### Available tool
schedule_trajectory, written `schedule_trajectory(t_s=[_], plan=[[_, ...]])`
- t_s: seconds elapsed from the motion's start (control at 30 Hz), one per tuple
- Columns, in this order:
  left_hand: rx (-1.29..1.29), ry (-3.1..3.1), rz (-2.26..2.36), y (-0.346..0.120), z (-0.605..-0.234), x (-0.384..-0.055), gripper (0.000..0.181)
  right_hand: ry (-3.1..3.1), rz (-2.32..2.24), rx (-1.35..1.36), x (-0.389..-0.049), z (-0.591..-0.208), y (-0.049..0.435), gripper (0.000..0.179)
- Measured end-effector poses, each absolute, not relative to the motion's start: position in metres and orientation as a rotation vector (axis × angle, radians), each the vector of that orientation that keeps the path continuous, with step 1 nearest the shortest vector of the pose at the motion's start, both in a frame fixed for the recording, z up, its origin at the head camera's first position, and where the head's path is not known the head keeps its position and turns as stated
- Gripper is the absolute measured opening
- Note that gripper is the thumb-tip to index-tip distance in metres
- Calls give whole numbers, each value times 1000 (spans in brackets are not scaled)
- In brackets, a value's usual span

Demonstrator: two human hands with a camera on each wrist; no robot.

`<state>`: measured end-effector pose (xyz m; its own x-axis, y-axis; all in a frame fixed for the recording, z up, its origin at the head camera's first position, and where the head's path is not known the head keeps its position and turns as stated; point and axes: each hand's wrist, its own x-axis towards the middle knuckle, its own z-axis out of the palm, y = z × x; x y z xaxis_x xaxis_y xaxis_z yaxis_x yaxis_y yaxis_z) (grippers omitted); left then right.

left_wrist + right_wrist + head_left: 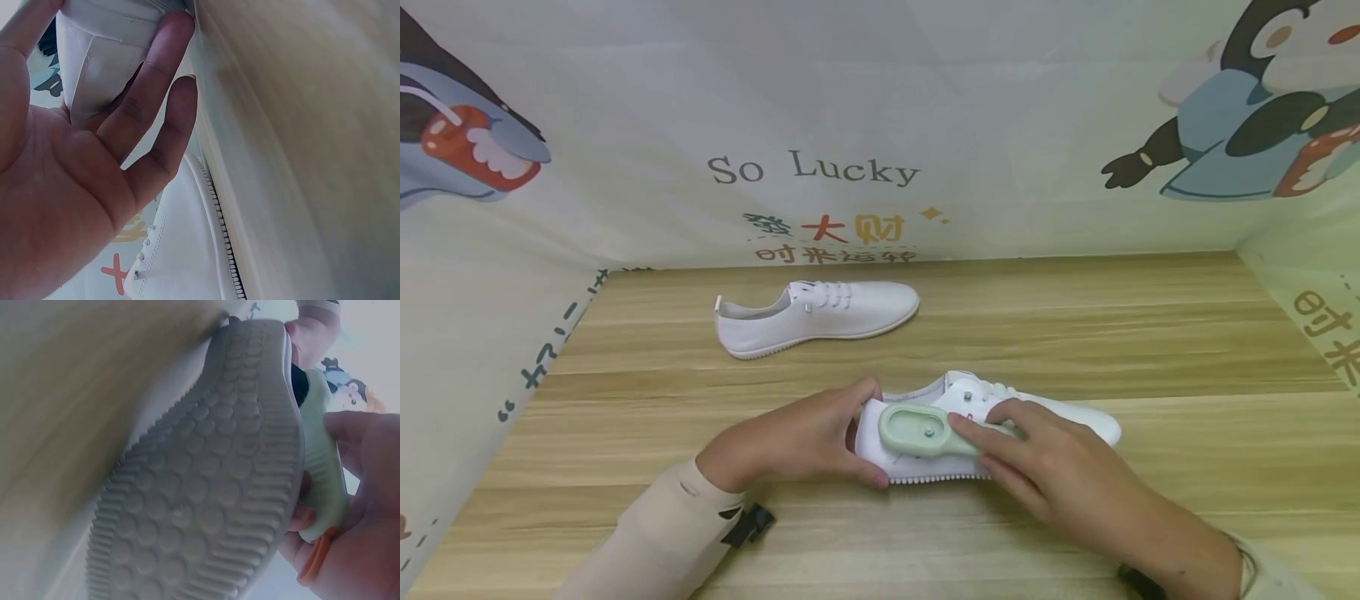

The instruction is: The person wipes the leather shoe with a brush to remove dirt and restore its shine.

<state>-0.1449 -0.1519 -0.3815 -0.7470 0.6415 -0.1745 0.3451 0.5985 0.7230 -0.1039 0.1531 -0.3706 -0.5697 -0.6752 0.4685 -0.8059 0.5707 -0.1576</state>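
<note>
A white lace-up shoe [1060, 410] is tilted on the wooden table, its toe toward the right; the right wrist view shows its studded sole [187, 481]. My left hand [820, 433] grips the heel, thumb and fingers around it. In my right hand [1052, 458] is a pale green brush [917, 432] with an oval head, held by its handle. The head lies against the side of the shoe near the heel; dark bristles [300, 384] show beneath it in the right wrist view. An orange loop [317, 557] hangs from the handle's end.
A second white shoe [850, 310] stands farther back on the table [1075, 317], toe to the right. Printed cloth walls [1000, 125] enclose the back and both sides. A black strap piece [751, 525] sits at my left cuff.
</note>
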Motion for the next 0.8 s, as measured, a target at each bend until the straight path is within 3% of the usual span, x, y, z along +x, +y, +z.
schedule_trajectory(t_s=[0.13,0.37,0.53,0.8], plan=[[772,2391,972,-152,-381,-145,60,-2445,536,1173,-104,-367,157,33],[772,2393,973,-152,-381,-145,60,-2377,562,1198,-105,-367,158,43],[786,2402,957,-151,-380,-145,59,-2305,604,1284,-107,-369,158,30],[833,2415,965,-152,-382,-145,60,-2311,539,1306,-105,-373,153,44]])
